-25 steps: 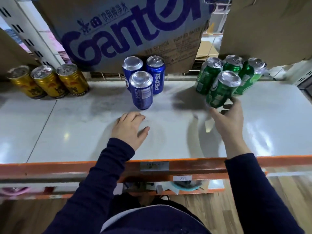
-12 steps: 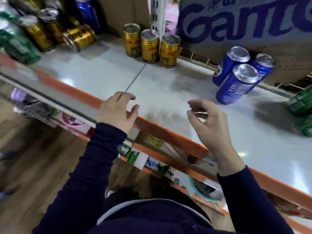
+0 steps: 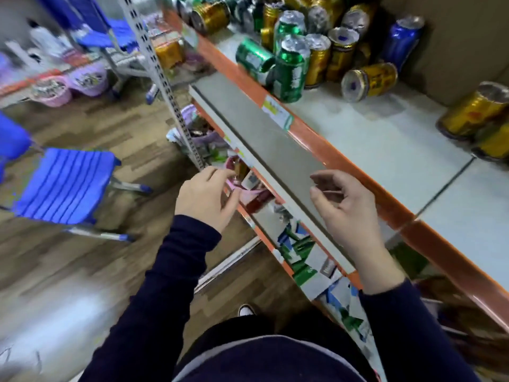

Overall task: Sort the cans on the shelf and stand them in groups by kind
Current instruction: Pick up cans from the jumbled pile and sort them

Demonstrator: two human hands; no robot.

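Holds nothing in left hand (image 3: 205,197) or right hand (image 3: 344,205), both loosely curled before the shelf (image 3: 385,139), likely free for reaching the mixed cans (image 3: 292,70) heaped at one o'clock, some toppled.

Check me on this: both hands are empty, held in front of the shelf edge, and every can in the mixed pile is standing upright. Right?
Not quite. The left hand and right hand are empty, but not every can stands: the head view shows a green can and a gold can lying on their sides among upright ones.
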